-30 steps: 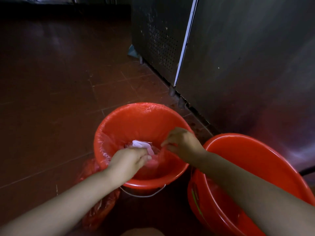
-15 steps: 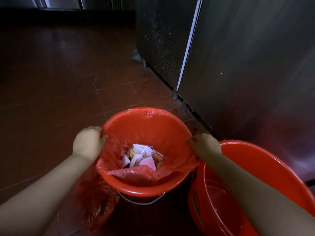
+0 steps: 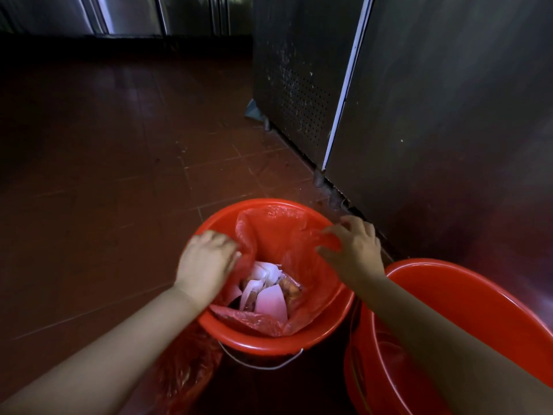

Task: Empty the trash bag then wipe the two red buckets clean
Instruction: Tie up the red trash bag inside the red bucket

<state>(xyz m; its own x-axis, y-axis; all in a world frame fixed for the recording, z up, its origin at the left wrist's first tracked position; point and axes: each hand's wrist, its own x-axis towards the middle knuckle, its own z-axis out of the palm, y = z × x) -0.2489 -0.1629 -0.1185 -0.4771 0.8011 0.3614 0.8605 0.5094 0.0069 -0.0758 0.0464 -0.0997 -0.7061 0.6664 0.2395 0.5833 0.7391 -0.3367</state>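
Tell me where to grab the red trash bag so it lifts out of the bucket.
Grip the trash bag by its loose upper edge, from above, at opposite sides, where the left hand and right hand already are. The film is slack inside the bucket, so gathering it would likely close it over the paper scraps.

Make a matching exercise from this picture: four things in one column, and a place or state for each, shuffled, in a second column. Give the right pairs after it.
Things
1. trash bag
2. crumpled paper
3. right-hand bucket
4. left hand

Places or states
A. lying at the bottom of the liner
B. gripping the bag's edge at the bucket's left rim
C. lining the left bucket
D. standing beside the steel cabinet, no liner in it

Pairs: 1-C, 2-A, 3-D, 4-B
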